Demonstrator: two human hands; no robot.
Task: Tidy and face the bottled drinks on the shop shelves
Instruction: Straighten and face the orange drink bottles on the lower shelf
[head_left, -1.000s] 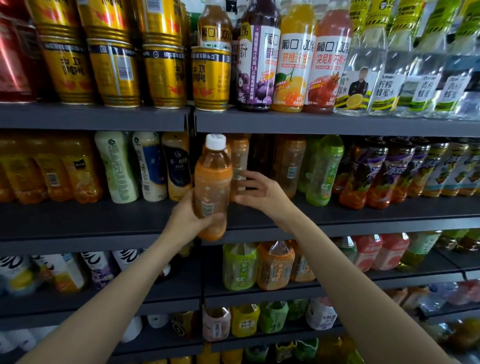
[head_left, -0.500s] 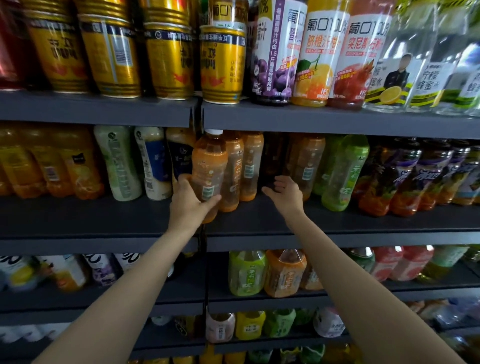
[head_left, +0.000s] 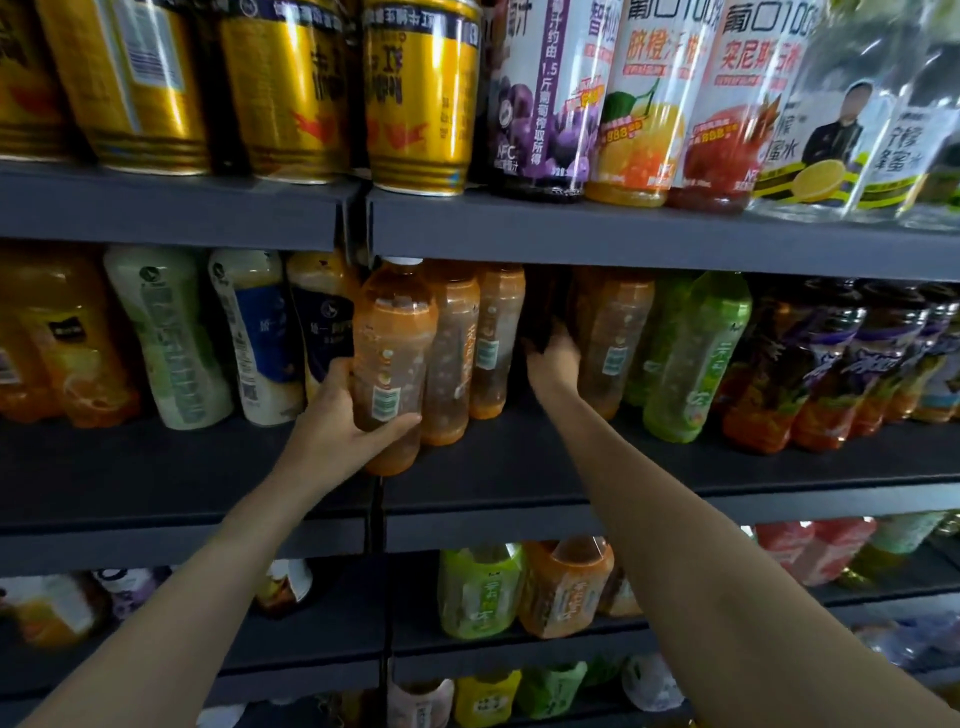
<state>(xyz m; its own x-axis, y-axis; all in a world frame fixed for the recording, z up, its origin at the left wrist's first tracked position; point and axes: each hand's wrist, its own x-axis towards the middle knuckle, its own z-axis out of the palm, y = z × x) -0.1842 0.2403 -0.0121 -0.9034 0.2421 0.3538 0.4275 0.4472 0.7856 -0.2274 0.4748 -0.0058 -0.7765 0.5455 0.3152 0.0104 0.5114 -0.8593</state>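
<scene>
Dark grey shop shelving, middle shelf (head_left: 519, 462) as landmark; above it gold cans (head_left: 421, 98) and tall juice bottles (head_left: 644, 104); below it green and orange bottles on lower tiers, blurry. On the middle shelf: pale milk-tea bottles at left, orange tea bottles (head_left: 452, 353) in a row going back, green bottles (head_left: 696, 353) right of the gap. Left hand (head_left: 337, 421) wraps the front orange bottle (head_left: 392, 358) low down, thumb across its front, fingers behind; bottle upright at the shelf's front, white cap just under the shelf above. Right hand (head_left: 553, 358) reaches into the dark gap beside the row, fingers deep in shadow; can't tell its grip.
</scene>
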